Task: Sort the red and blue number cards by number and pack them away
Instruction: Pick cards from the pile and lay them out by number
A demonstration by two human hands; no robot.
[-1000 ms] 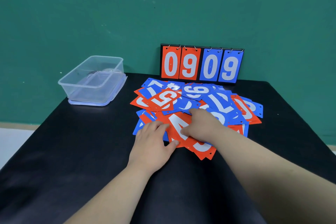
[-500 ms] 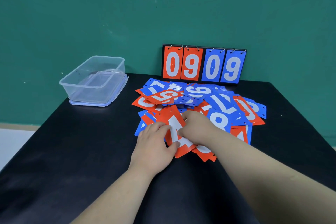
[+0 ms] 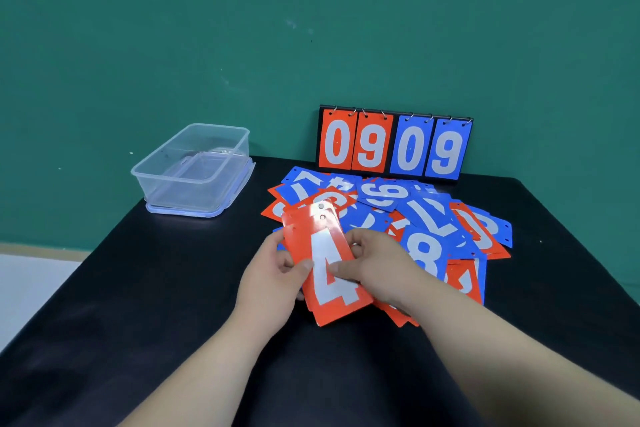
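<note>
Together, left grip and right grip pinch a glossy red card bearing a white 4.

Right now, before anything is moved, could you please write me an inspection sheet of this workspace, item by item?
Surface: black table, no spills seen.
Job's things: red 4 card held tilted above the table; pile of red and blue cards loose and overlapping, unsorted; clear box open at far left, standing on its lid, no cards seen inside.
Clutter: nothing seen.
Hands: left hand and right hand each pinch the red 4 card, thumb on its face.
Cables: nothing seen.
Surroundings: flip scoreboard reading 0909 upright at the table's back edge; green wall behind; pale floor at left.
</note>
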